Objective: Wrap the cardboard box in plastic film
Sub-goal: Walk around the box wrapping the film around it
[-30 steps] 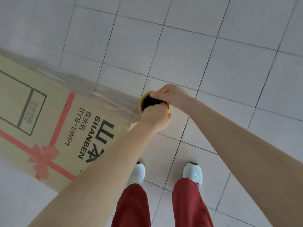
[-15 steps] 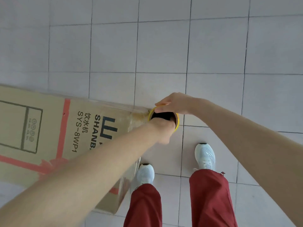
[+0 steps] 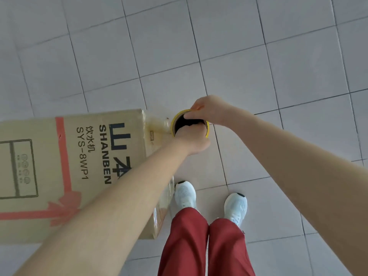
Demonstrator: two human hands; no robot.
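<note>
Here: cardboard box (image 3: 69,166) flat on the tiled floor (image 3: 258,76) at left, long axis left to right.
Off its far right corner, plastic film (image 3: 159,124) stretched to the film roll (image 3: 182,122); left hand (image 3: 191,141), fingers curled into the core; right hand (image 3: 212,110), fingers pinching the far rim.
</note>
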